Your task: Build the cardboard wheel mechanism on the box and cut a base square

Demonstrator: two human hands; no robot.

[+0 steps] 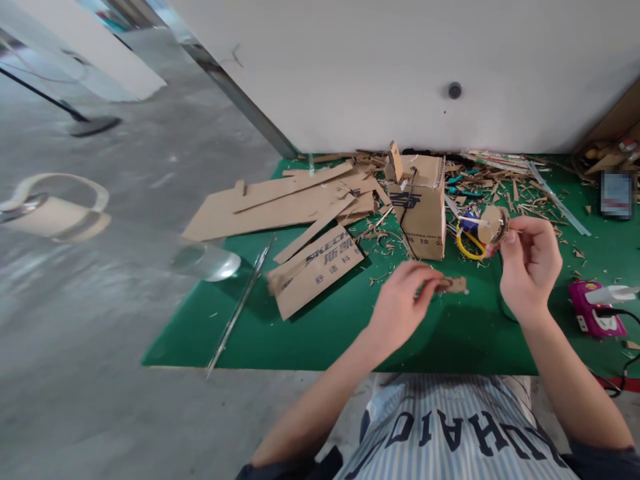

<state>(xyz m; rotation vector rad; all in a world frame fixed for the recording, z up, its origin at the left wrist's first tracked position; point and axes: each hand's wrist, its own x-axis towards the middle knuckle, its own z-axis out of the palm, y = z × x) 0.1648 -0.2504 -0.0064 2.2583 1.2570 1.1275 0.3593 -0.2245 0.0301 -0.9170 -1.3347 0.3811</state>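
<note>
Pinched in the fingers of my left hand is a small cardboard strip, held above the green tabletop. My right hand grips a round cardboard wheel by its edge; a thin pale stick pokes out of the wheel's left side. Behind both hands stands an upright cardboard box with dark printing, a black cord down its front and a cardboard piece rising from its top. Yellow-handled scissors lie between the box and my right hand, partly hidden by the wheel.
Flat cardboard sheets and a clear rod lie on the left of the green table. A clear cup lies near its left edge. Cardboard scraps cover the back. A pink power strip with cables sits at right.
</note>
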